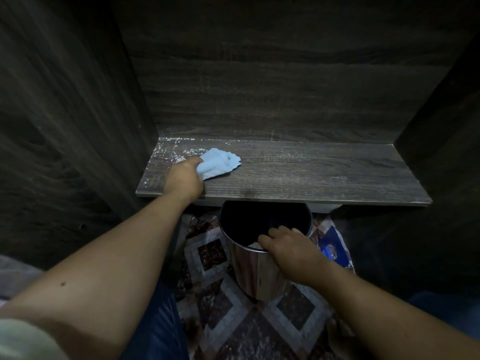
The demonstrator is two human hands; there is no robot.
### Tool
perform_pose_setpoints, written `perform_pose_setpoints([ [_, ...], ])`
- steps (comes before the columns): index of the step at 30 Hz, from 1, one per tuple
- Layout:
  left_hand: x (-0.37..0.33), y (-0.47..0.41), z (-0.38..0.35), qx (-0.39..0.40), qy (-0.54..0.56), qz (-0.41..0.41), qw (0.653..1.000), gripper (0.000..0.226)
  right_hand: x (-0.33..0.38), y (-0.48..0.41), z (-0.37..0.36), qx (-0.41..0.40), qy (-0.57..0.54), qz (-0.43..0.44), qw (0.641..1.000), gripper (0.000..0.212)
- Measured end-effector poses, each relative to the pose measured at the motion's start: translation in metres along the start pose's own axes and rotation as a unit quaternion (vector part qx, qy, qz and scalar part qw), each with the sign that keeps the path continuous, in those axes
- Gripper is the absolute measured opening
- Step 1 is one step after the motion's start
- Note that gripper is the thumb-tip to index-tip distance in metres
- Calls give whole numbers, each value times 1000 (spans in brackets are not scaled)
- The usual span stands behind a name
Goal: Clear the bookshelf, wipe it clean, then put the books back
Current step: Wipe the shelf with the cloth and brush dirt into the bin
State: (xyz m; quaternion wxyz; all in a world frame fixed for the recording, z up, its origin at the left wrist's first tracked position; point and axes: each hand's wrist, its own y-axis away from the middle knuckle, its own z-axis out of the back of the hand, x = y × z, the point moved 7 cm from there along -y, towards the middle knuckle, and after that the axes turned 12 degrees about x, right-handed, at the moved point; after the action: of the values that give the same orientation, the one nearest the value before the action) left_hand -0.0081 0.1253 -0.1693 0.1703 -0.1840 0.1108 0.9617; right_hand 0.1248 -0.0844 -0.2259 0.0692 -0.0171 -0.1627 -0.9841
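A dark wood shelf board runs across the middle, with no books on it. White dust specks lie along its left and back edge. My left hand grips a light blue cloth that lies on the left part of the board. Below the shelf's front edge stands a shiny metal bin. My right hand holds its near rim, fingers curled over the edge into the opening.
Dark wood side panels close the shelf in on the left and right, and a back panel rises behind it. A patterned rug covers the floor under the bin. A blue item lies to the bin's right.
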Motion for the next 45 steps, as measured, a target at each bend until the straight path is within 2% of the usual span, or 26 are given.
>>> perform_pose_setpoints([
  [6, -56, 6, -25, 21, -41, -84, 995, 40, -5, 9, -4, 15, -2, -12, 1000, 37],
  [12, -97, 5, -41, 49, 66, -133, 988, 37, -6, 10, -1, 13, 3, -14, 1000, 37],
  [16, -94, -3, -26, 4, 139, -107, 985, 34, -8, 9, 4, 10, 6, -16, 1000, 41],
  [22, -58, -7, 0, -89, 78, -48, 992, 43, -7, 7, 7, 8, 5, -18, 1000, 38],
  [27, -43, -6, -25, -45, -7, -16, 999, 46, -6, 6, 6, 14, 2, -24, 1000, 44],
  [36, -80, 1, -49, -31, -50, -22, 998, 39, -12, 13, 4, 20, -15, -32, 999, 42],
  [39, -92, 0, -58, -3, -13, -43, 999, 40, -15, 15, 5, 17, -15, -36, 999, 41],
  [41, -95, -2, -60, 24, 65, -55, 996, 39, -16, 15, 4, 16, -17, -37, 999, 40],
  [43, -98, -7, -53, 23, 136, -74, 988, 36, -17, 15, 3, 15, -19, -37, 999, 41],
  [45, -100, -16, -37, 1, 156, -99, 983, 34, -20, 16, 3, 9, -23, -38, 999, 43],
])
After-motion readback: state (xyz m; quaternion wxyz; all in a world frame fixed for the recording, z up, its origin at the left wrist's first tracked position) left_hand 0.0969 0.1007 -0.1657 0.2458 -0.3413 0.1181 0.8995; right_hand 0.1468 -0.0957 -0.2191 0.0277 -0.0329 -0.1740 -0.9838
